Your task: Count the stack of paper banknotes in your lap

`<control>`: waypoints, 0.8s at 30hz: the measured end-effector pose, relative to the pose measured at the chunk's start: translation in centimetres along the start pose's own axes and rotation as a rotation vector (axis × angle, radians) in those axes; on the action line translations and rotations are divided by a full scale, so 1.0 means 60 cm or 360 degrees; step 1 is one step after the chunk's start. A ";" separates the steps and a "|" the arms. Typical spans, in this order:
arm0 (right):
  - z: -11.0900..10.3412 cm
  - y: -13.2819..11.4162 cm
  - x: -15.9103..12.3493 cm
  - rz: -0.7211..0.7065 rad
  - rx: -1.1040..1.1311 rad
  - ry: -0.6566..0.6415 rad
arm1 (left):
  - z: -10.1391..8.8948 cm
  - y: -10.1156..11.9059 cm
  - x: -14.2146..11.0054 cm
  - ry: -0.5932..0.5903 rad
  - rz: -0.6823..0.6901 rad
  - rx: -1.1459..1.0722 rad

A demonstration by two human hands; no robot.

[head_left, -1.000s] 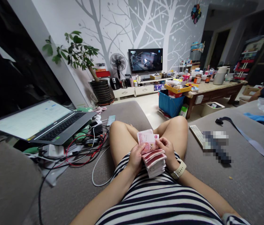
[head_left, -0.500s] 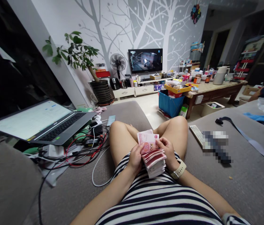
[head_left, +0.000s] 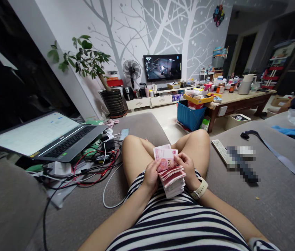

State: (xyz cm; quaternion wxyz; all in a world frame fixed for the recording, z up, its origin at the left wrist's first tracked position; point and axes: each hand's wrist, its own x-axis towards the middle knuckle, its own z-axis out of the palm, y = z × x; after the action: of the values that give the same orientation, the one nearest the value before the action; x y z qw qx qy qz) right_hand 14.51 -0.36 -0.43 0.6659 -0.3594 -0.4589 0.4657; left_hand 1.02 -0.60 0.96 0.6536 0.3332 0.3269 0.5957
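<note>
A thick wad of pink banknotes (head_left: 172, 179) is held over my lap, its notes bent over so that their edges fan toward me. My left hand (head_left: 152, 177) grips the wad from the left, thumb on top. My right hand (head_left: 187, 169) is closed on its right side, thumb and fingertips pinching the edge near the printed 100. Upright above the fold stand the faces of the front notes, in pale and deeper pink. A light watch (head_left: 200, 188) is on my right wrist. The fingers behind the notes are hidden.
On the sofa to the left lie an open laptop (head_left: 76, 141), tangled cables (head_left: 102, 160) and a phone (head_left: 124, 134). A remote control (head_left: 220, 152) and a grey strap (head_left: 278, 157) lie at right. Beyond stand a blue bin (head_left: 191, 116) and a cluttered table (head_left: 231, 99).
</note>
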 end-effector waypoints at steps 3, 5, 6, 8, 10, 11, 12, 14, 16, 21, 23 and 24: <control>0.000 -0.001 0.000 -0.0001 -0.0007 -0.0004 | 0.000 0.000 0.001 -0.0003 -0.0002 -0.0003; 0.000 -0.002 0.000 -0.0011 -0.0015 -0.0001 | -0.001 -0.001 0.001 -0.0002 -0.0001 -0.0002; 0.000 -0.002 0.000 -0.0013 -0.0019 0.0000 | -0.002 -0.002 0.002 -0.0004 0.0000 -0.0004; 0.000 -0.001 0.000 -0.0007 -0.0020 0.0002 | -0.002 -0.002 0.002 -0.0015 0.0006 -0.0010; 0.000 0.000 0.001 0.0002 -0.0012 -0.0007 | -0.002 -0.002 0.002 -0.0032 0.0006 -0.0012; -0.001 0.001 0.001 0.0004 -0.0008 -0.0012 | -0.002 -0.002 0.002 -0.0037 -0.0001 -0.0010; -0.001 0.002 0.001 0.0004 -0.0006 -0.0015 | -0.002 -0.002 0.002 -0.0042 -0.0012 -0.0010; -0.002 0.004 0.002 -0.0002 -0.0013 -0.0017 | -0.002 -0.002 0.002 -0.0041 -0.0033 -0.0016; -0.003 0.005 0.002 -0.0013 -0.0028 -0.0014 | -0.003 -0.002 0.002 -0.0032 -0.0037 -0.0025; -0.002 0.003 0.001 -0.0034 -0.0052 -0.0008 | -0.006 -0.004 0.002 -0.0026 -0.0023 -0.0011; -0.001 0.002 0.001 -0.0030 -0.0033 -0.0025 | -0.006 -0.004 0.003 -0.0028 -0.0016 -0.0005; -0.001 0.001 0.000 -0.0030 -0.0025 -0.0028 | -0.007 -0.004 0.003 -0.0036 -0.0015 -0.0010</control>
State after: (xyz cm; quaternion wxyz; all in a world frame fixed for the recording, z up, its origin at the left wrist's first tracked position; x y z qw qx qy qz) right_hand 14.53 -0.33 -0.49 0.6632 -0.3561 -0.4718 0.4590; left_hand 0.82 -0.43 0.52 0.6611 0.3363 0.3194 0.5897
